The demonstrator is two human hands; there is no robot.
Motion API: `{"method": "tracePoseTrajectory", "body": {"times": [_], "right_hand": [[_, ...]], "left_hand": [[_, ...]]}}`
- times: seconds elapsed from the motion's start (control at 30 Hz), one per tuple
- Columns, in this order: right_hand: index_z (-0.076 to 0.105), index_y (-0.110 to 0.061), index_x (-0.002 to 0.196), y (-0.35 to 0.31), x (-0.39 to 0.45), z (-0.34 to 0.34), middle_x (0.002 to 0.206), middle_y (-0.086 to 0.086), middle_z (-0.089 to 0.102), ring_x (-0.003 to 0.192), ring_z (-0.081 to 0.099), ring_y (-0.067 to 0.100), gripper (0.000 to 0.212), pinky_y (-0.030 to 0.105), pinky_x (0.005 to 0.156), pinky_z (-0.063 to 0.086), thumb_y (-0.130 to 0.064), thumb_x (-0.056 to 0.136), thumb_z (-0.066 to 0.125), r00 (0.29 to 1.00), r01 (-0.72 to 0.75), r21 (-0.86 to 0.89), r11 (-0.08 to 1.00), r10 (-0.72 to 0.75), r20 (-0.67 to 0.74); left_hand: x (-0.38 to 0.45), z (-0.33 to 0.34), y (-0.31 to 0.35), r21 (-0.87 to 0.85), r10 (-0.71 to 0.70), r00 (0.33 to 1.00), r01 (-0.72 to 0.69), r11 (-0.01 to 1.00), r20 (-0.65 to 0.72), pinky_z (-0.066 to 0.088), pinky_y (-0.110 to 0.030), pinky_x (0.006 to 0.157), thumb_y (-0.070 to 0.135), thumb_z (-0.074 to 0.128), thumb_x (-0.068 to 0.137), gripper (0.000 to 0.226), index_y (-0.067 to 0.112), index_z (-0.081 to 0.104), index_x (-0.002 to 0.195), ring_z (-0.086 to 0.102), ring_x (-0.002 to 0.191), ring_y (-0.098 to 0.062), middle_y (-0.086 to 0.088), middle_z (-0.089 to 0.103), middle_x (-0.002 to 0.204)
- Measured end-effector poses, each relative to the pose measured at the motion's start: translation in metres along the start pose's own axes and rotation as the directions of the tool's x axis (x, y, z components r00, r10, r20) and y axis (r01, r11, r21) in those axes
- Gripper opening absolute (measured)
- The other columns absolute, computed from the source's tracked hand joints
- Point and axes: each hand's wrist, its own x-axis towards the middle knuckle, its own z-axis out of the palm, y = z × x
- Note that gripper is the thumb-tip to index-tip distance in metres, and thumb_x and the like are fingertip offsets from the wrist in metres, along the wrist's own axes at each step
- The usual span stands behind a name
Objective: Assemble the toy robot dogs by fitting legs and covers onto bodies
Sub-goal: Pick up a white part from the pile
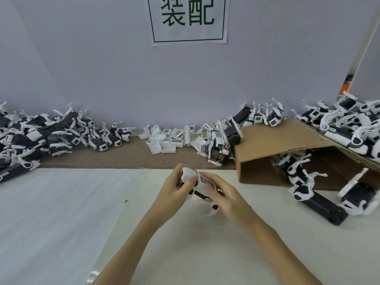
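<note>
The left hand (174,188) grips the toy dog body (200,186) steady while the right hand (221,194) fingers press its cover on.

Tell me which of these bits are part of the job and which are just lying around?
Part of the job:
- toy dog held in the left hand and right hand
- loose white covers
- pile of dog parts
- dogs spilling from the cardboard box

Just lying about:
- paper sign on the wall
- white table sheet

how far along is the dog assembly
Done: legged dogs heaped at the left pile and far right. In hand: left hand and right hand grip one toy dog. Left: loose white covers along the wall.
</note>
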Motion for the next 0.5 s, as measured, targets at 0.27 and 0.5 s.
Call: {"method": "tracePoseTrajectory", "body": {"times": [0.27,0.5], "right_hand": [[0.067,-0.015,0.118,-0.001,-0.004,-0.011,0.112,-0.003,0.076,0.107,0.071,0.012,0.023,0.032,0.097,0.054,-0.027,0.099,0.07,0.993,-0.071,-0.042,0.997,0.075,0.094],[0.07,-0.018,0.124,0.011,0.002,0.002,0.116,-0.009,0.07,0.111,0.062,0.02,0.043,0.041,0.102,0.045,-0.034,0.087,0.083,0.861,0.268,-0.691,0.672,-0.488,-0.141]], "left_hand": [[-0.002,-0.025,0.0,0.304,0.108,0.978,-0.159,0.939,0.179,0.034,-0.038,0.115,0.057,0.061,0.093,0.051,0.046,0.053,0.142,0.046,0.14,-0.009,0.021,0.06,0.139],[-0.001,-0.033,-0.009,0.414,0.125,0.989,-0.145,0.899,0.076,0.029,-0.034,0.117,0.065,0.078,0.076,0.044,0.056,0.067,0.119,0.028,0.138,0.022,0.049,0.049,0.136]]}}
